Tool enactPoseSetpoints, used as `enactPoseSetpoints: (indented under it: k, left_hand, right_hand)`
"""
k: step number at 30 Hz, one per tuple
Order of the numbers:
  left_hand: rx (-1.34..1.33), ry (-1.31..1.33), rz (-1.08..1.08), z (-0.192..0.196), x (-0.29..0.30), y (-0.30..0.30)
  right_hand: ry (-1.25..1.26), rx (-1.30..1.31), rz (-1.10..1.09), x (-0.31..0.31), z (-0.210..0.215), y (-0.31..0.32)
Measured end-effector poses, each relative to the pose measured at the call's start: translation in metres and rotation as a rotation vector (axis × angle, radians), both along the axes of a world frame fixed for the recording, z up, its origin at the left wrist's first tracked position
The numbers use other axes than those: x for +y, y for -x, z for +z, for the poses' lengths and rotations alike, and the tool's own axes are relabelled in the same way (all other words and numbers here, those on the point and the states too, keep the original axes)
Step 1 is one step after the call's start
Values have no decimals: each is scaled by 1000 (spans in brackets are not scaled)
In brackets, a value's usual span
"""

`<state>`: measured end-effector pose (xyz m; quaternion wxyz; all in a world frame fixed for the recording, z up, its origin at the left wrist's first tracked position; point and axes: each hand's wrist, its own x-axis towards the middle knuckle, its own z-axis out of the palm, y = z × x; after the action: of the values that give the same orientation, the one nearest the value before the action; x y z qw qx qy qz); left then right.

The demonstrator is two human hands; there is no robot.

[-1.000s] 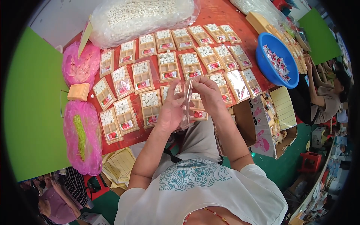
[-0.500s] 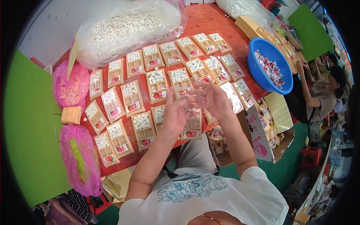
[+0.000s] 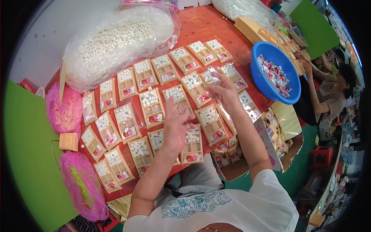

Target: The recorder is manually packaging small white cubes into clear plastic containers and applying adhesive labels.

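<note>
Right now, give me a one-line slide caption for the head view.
Both hands, left hand and right hand, hold a clear plastic sleeve above rows of filled trays on a red table.

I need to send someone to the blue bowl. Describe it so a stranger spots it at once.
Start at the red table covered with rows of small trays. At its right edge sits the blue bowl, round and plastic, holding small wrapped sweets. Nothing else on the table is blue or round.

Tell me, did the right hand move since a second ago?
Yes. The right hand was close beside the left hand over the near trays; now it has reached away, toward the blue bowl.
</note>
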<state>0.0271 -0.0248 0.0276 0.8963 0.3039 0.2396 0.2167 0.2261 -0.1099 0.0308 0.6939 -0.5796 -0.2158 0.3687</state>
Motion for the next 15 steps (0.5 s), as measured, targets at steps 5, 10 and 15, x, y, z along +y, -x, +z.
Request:
enactPoseSetpoints:
  k: [5,10,15]
  left_hand:
    - [-56,34,-6,0,7,24]
    - [-86,20,1,-4,8,44]
    - [-72,63,19,-9,10,55]
  right_hand:
    - [36,-131,60,26,-3,-30]
    - [197,-167,81,41,-36,-36]
    - [355,-274,103,43,-29,-26]
